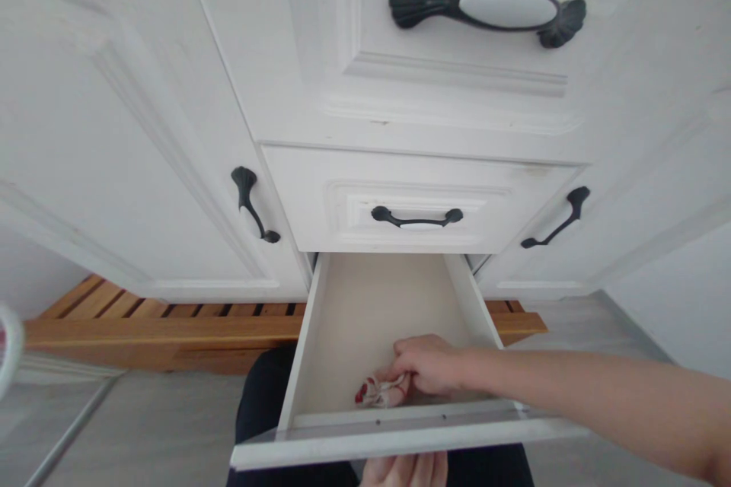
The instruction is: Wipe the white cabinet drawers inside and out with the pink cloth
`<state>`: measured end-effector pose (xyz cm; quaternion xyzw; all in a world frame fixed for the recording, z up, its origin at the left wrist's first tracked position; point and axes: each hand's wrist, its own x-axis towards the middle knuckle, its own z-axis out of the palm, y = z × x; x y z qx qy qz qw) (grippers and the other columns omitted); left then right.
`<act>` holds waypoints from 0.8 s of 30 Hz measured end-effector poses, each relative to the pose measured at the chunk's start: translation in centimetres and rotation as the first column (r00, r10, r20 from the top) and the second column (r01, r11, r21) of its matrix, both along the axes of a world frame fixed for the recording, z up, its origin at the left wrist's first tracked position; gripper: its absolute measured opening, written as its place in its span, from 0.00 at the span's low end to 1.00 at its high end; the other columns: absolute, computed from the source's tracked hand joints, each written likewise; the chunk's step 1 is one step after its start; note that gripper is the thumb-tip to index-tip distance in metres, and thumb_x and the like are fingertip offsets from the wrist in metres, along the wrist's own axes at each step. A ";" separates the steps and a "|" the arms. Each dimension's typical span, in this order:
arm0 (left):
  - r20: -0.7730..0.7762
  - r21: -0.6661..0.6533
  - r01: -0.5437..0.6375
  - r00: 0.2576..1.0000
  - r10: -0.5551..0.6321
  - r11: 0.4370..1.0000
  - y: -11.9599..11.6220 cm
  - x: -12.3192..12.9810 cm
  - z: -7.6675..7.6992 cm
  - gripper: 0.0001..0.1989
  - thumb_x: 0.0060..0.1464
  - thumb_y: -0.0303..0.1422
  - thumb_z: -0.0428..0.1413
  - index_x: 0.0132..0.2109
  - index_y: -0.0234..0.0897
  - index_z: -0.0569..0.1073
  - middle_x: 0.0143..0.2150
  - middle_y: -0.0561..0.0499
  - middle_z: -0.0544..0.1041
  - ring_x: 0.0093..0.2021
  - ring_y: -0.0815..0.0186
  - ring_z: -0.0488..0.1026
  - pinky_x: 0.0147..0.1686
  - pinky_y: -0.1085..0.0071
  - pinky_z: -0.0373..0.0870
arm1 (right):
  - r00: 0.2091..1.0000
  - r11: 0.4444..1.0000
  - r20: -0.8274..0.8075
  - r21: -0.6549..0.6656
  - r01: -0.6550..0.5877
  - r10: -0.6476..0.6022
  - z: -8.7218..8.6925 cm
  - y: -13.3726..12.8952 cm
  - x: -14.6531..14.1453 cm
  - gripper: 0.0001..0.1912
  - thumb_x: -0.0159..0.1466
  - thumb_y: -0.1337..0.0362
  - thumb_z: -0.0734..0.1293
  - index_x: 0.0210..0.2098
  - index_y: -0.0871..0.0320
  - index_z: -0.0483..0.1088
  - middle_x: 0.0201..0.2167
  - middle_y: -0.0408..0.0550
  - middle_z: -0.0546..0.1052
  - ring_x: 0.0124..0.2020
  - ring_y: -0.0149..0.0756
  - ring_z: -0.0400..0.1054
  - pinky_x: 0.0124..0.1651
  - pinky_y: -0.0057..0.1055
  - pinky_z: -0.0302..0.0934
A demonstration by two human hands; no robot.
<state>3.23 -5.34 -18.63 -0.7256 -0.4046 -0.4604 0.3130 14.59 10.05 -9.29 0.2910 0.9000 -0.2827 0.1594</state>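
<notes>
At the far left edge a white curved thing (10, 346) pokes into view, too blurred for me to name. Behind it a wooden slatted platform (142, 327) runs along the foot of the white cupboards, and the left cupboard door (114, 167) carries a dark handle (253, 204) set at a slant.

In the middle, the bottom drawer (365, 437) stands pulled out toward me, its white front nearest my body. My left hand (405, 469) sits under that front edge, only the fingertips showing, touching the underside; I cannot tell how tightly it grips. Above the open drawer are two shut drawers, the lower with a small dark handle (416, 218) and the upper with a large dark handle (486, 9) with a white oval middle.

Inside the open drawer, close to the front wall, lies a small white and red cloth bundle (377, 392). My right hand (428, 364) reaches in from the right, forearm crossing the drawer's side, fingers curled and pinched on the bundle's right end.

To the right, another cupboard door (628, 205) has its own slanted dark handle (557, 217), and grey floor (571, 319) shows below it.
</notes>
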 end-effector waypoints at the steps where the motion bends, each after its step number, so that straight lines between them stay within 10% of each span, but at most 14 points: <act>1: 0.003 0.005 -0.001 1.000 0.001 1.000 0.2 -0.1 0.3 0.16 0.39 0.47 0.70 0.33 0.47 0.76 0.26 0.59 0.76 0.28 0.72 0.68 0.33 0.71 0.64 | 0.999 1.000 0.041 -0.011 -0.016 0.016 0.3 -0.2 0.2 0.18 0.60 0.62 0.66 0.48 0.40 0.78 0.34 0.42 0.74 0.32 0.33 0.68 0.28 0.27 0.48; 6: -0.036 -0.057 0.039 0.999 -0.041 0.998 0.4 -0.5 2.0 0.12 0.42 0.40 0.71 0.32 0.45 0.77 0.27 0.60 0.75 0.29 0.74 0.67 0.32 0.70 0.61 | 0.994 0.987 0.074 0.147 0.071 -0.083 2.6 3.7 1.1 0.06 0.55 0.67 0.70 0.31 0.51 0.79 0.33 0.44 0.77 0.35 0.37 0.71 0.32 0.28 0.57; 11: 0.060 -0.025 0.038 0.998 -0.036 0.999 0.4 0.0 2.4 0.05 0.50 0.33 0.66 0.29 0.45 0.78 0.28 0.61 0.76 0.32 0.73 0.68 0.34 0.69 0.62 | 0.904 0.826 -0.150 0.368 0.426 -0.400 4.1 10.4 2.0 0.20 0.68 0.68 0.55 0.51 0.58 0.75 0.50 0.58 0.77 0.54 0.49 0.68 0.53 0.41 0.61; 17: 0.055 -0.046 0.034 0.998 -0.031 0.998 0.6 -0.1 2.0 0.07 0.47 0.36 0.69 0.29 0.45 0.77 0.27 0.60 0.77 0.30 0.72 0.68 0.35 0.69 0.61 | 0.774 0.722 -0.262 0.282 0.632 -0.576 2.9 13.7 1.4 0.20 0.72 0.57 0.57 0.57 0.57 0.70 0.51 0.54 0.77 0.49 0.43 0.71 0.54 0.43 0.64; 24: 0.032 -0.099 0.074 0.997 -0.071 0.992 0.3 -0.6 2.0 0.07 0.44 0.35 0.68 0.32 0.45 0.78 0.28 0.61 0.76 0.31 0.72 0.68 0.33 0.68 0.61 | 0.873 0.848 0.005 0.240 0.473 -0.488 2.6 12.5 2.2 0.08 0.62 0.61 0.69 0.37 0.58 0.77 0.35 0.51 0.80 0.39 0.42 0.74 0.45 0.38 0.66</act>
